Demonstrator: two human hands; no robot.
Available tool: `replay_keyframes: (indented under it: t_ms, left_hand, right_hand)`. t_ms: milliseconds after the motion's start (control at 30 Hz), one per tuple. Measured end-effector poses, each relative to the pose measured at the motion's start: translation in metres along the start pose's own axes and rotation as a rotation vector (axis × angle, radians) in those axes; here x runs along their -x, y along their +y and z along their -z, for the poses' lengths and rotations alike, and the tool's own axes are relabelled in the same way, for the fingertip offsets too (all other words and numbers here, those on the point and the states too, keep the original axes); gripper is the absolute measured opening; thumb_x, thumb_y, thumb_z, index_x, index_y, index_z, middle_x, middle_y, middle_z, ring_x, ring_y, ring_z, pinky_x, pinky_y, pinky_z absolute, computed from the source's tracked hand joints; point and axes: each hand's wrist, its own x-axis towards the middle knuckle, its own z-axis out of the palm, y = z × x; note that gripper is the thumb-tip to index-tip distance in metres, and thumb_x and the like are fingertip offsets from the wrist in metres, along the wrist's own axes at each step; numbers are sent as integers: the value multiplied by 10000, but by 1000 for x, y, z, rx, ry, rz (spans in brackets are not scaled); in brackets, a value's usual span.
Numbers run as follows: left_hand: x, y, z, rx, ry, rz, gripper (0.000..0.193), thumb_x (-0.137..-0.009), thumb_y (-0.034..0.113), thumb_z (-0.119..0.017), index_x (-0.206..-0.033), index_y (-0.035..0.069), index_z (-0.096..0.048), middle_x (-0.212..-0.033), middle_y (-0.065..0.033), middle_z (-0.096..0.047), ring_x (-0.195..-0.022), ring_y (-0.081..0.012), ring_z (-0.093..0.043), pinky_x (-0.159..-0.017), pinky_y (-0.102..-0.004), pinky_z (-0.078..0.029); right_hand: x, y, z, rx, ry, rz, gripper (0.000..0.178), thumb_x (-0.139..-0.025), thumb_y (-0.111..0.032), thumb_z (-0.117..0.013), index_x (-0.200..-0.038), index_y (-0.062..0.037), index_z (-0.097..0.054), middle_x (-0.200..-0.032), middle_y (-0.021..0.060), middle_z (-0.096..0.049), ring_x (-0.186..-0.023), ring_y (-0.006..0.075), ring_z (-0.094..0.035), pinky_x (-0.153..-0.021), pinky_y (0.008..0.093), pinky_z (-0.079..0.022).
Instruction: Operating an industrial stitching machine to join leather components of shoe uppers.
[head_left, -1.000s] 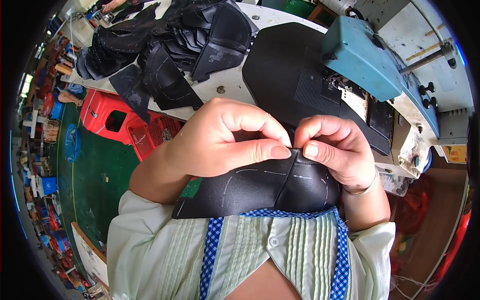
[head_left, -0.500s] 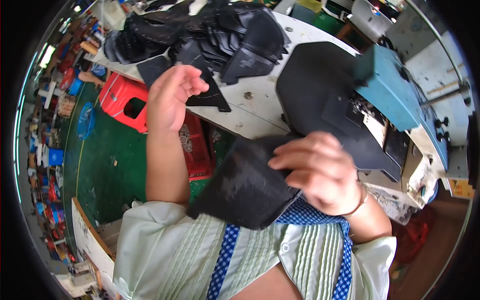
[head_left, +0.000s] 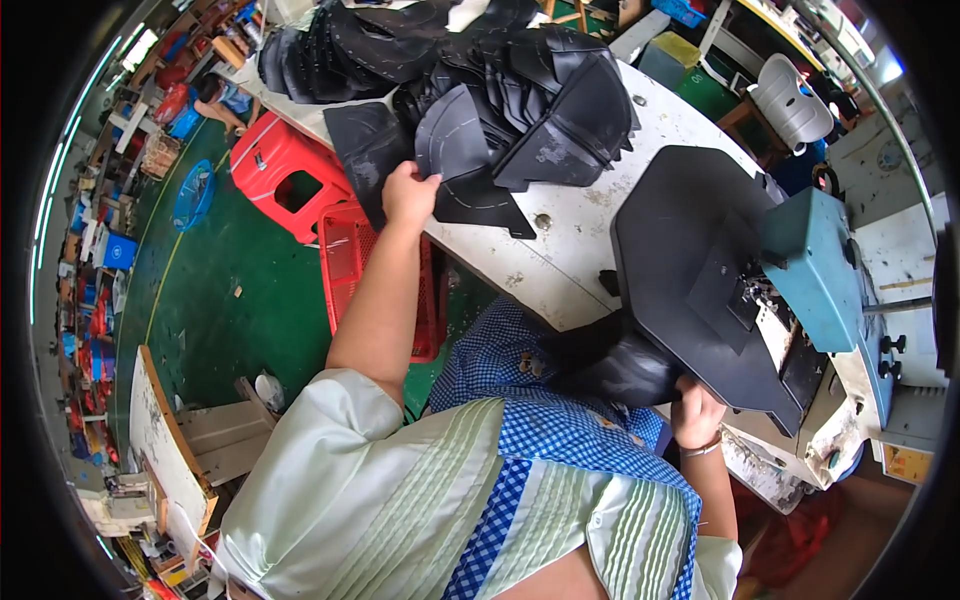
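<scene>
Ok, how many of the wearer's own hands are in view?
2. The left hand is at a marked black piece on the white table; the right hand, partly hidden, is by the dark piece beside the black plate.

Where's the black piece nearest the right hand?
Head view, right of centre: the black piece is left of the right hand, between the apron and the black plate.

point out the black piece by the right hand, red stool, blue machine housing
Black piece (head_left: pixel 638 372): head view, its shiny part
Red stool (head_left: pixel 258 172): head view, left of its opening
Blue machine housing (head_left: pixel 815 272): head view, broad side
</scene>
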Motion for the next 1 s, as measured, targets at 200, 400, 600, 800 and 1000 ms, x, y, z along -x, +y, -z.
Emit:
replay_keyframes:
  t_ms: [200, 400, 600, 800, 1000]
  left_hand:
    - [38, 104, 70, 765, -49, -107, 196, -869, 40, -757, -1050, 52, -680, -946, -1, -708, -790, -78, -634, -617, -249, -483]
    - [79, 163, 86, -43, 393, -839, 237, -799, -27, -679, -1027, 33, -656, -767, -18, -532, -691, -157, -533, -627, -331, -484]
    - [133, 121, -10, 15, -566, -767, 246, -843, 168, -784, -1019, 24, -689, -933, -125, -650, -780, -286, -680, -713, -388, -558]
    - [106, 109, -48, -193, 24, -876, 505, -780, 328, -855, -1185, 90, -670, -1109, -95, -655, -1091, -310, -620, -925, -431, -511]
    - [96, 107, -59, -425, -345, -542, 583, -757, 338, -869, -1226, 85, -635, -1216, -150, -687, -1144, -359, -645, -948, -434, -517]
  right_hand:
    - [-62, -48, 14, -134, 80, 305, 316, -719, -88, -695, -1020, -6, -740, -1107, 147, -739, -1047, 314, -692, -787, 374, -598]
    - [-81, -48, -11, -169, 294, 536, 221, -800, -42, -760, -1018, -11, -769, -1188, 87, -708, -1180, 268, -668, -872, 318, -607]
    - [-14, 6, -16, 52, 37, 45, 490, -668, 18, -715, -1157, -4, -734, -1186, 176, -703, -1083, 336, -684, -935, 431, -550]
    - [21, 6, -44, 149, 50, -293, 474, -655, 99, -632, -1098, -41, -726, -1053, 208, -690, -963, 396, -675, -839, 499, -547]
    - [-3, 24, -30, 6, -125, -252, 284, -761, 39, -617, -1022, -28, -707, -980, 200, -692, -887, 400, -664, -769, 488, -537]
